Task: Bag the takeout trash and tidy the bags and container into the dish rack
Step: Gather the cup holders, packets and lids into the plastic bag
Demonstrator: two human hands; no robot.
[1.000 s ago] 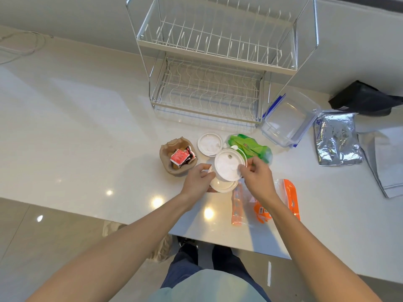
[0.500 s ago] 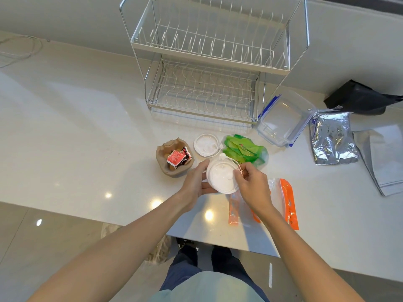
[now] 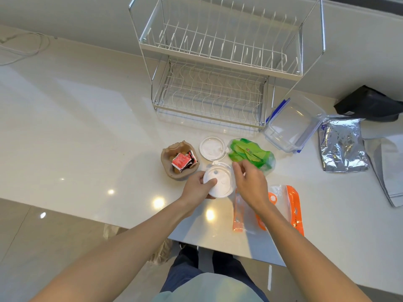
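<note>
My left hand grips a white plastic cup lid from its left, thumb on top. My right hand hovers at the lid's right rim with fingers loosely curled, holding nothing that I can see. A second white lid lies flat just beyond. A brown pulp cup holds red sauce packets. A clear bag of green wrappers lies to the right. An orange-zip clear bag lies under my right wrist. The wire dish rack stands at the back.
A clear container with blue clips sits right of the rack. A silver foil pouch, a grey bag and a black bag lie at far right. The counter edge runs near my body; a white cable lies far left.
The lid was tilted up between both hands and is now lowered flatter in my left hand. My right hand has let go of its rim and lifted slightly.
</note>
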